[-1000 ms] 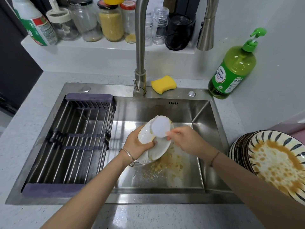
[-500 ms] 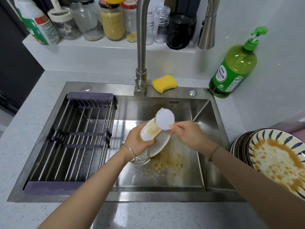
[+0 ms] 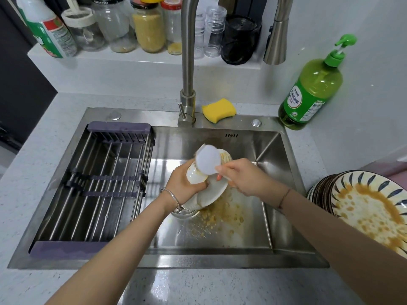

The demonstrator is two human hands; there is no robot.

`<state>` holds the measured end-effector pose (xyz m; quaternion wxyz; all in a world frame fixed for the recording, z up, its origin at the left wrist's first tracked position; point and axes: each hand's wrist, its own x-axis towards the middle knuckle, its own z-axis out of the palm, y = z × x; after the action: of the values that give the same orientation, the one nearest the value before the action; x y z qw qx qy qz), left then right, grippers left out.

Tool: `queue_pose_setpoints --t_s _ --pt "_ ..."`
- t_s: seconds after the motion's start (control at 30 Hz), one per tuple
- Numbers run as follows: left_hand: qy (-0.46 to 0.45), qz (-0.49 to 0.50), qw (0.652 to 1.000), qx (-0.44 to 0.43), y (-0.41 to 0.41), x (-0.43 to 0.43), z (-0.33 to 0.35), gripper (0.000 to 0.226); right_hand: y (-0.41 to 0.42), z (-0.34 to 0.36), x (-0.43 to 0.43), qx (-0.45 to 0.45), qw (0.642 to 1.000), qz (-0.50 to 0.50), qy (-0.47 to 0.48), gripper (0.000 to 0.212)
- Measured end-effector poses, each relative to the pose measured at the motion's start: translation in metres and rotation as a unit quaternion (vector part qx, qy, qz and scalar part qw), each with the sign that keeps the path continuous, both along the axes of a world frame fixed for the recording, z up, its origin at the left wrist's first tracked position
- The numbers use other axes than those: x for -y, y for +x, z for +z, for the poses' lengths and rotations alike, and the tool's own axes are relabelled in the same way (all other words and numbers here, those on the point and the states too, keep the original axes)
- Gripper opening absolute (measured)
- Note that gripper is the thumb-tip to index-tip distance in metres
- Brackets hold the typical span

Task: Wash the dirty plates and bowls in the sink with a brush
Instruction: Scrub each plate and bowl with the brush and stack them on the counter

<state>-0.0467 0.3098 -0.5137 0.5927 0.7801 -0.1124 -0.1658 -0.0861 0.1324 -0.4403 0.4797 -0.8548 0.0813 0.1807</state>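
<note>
Plates (image 3: 372,208) stacked lower right of frame, beside sink (image 3: 220,139), top one smeared orange. Centre frame, over basin: white bowl (image 3: 193,175), tilted, gripped in curled left hand (image 3: 184,183). Right hand (image 3: 244,179) closed round brush (image 3: 208,159), round white head at bowl's mouth. Orange scraps on basin floor below. Rack (image 3: 99,183) across sink's left half. Upper frame, further back: yellow sponge (image 3: 219,110), green soap bottle (image 3: 312,93), faucet (image 3: 187,62), jars (image 3: 149,29) on ledge.

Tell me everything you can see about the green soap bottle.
The soap bottle is translucent green plastic with a green pump on top and a green-and-white label. It stands upright on the counter at the back right corner of the sink, right of the yellow sponge. Nothing else touches it.
</note>
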Motion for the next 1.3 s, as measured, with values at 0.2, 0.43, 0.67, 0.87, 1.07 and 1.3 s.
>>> queue_pose_setpoints --t_s 0.2,0.43,0.67,0.87,1.07,1.3 --pt "-0.017 0.005 1.000 -0.001 0.006 -0.009 0.001 0.066 0.003 -0.016 0.041 -0.158 0.962 -0.138 0.177 0.036" --pt "-0.044 0.017 0.998 -0.038 0.006 -0.010 0.007 0.061 0.007 -0.024 0.048 -0.198 0.936 -0.164 0.242 0.035" --pt "-0.064 0.008 0.996 -0.061 0.008 -0.011 0.013 0.061 0.012 -0.022 0.051 -0.241 0.886 -0.200 0.343 0.031" --pt "-0.101 0.028 0.991 -0.082 0.013 -0.014 0.015 0.053 -0.013 -0.054 0.055 -0.292 0.836 -0.250 0.391 0.032" --pt "-0.165 0.079 0.972 -0.149 0.011 -0.013 0.011 0.061 -0.015 -0.056 0.052 -0.164 0.840 -0.326 0.402 0.029" --pt "-0.281 0.133 0.919 -0.245 0.005 0.004 0.009 0.047 -0.012 -0.052 0.043 -0.097 0.894 -0.315 0.303 0.034"
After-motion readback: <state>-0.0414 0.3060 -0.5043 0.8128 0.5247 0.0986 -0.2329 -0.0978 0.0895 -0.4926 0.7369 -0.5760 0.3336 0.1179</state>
